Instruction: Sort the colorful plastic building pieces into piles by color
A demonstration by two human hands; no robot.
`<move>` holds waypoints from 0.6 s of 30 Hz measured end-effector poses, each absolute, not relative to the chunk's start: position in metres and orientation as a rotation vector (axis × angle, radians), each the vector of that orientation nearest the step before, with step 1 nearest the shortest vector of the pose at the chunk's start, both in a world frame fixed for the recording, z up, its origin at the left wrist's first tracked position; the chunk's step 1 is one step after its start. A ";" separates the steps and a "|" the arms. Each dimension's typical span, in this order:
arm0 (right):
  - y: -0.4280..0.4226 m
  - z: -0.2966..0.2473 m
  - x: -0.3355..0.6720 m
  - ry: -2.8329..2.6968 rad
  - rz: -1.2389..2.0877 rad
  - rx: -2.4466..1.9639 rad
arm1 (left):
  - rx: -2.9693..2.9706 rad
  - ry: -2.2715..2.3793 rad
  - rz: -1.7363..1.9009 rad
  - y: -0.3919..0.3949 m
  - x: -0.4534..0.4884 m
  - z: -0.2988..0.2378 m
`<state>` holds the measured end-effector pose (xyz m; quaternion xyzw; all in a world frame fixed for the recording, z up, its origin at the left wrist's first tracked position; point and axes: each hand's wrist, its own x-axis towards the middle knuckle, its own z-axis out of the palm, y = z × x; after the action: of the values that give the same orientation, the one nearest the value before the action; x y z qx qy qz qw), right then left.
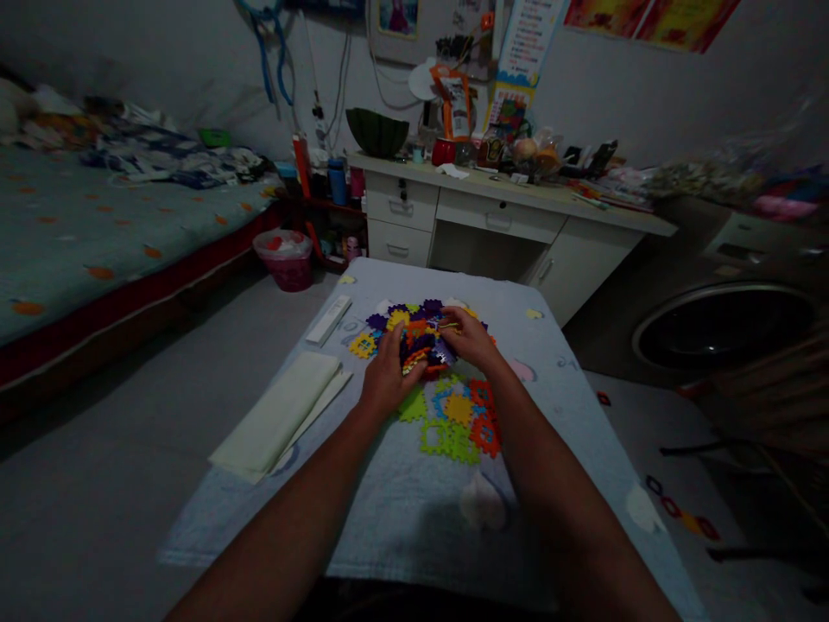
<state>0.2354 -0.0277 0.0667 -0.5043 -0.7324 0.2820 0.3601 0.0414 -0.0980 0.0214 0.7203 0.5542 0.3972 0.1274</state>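
On the cloth-covered table, my left hand (387,373) is curled round the left side of an assembly of toothed plastic building pieces (420,342), orange and purple. My right hand (471,339) is at its right side, fingers bent and pinched on a small toothed building piece partly hidden by them. Loose purple, yellow and blue pieces, among them a yellow window-shaped piece (363,345), lie behind and to the left of the assembly. Nearer me lie green window pieces (450,439), an orange-red window piece (485,434) and a yellow piece (458,409).
A folded pale cloth or paper (281,415) and a narrow white box (328,320) lie on the table's left side. Beyond stands a cluttered white desk (401,207). A bed (129,216) is left, a washing machine (705,294) right, and a pink bin (285,259) near the bed.
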 end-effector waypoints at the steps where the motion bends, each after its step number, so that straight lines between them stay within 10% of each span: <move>1: -0.021 0.068 0.235 -1.918 0.718 -1.320 | 2.083 1.661 1.147 -0.098 0.040 0.023; 18: 0.052 0.051 0.239 -2.061 0.559 -2.031 | 2.108 1.971 0.793 -0.092 0.028 0.016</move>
<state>0.2389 0.0523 0.0513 -0.6859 -0.6960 0.1889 0.0973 0.0279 -0.0920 0.0159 0.7023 0.6569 0.2642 0.0742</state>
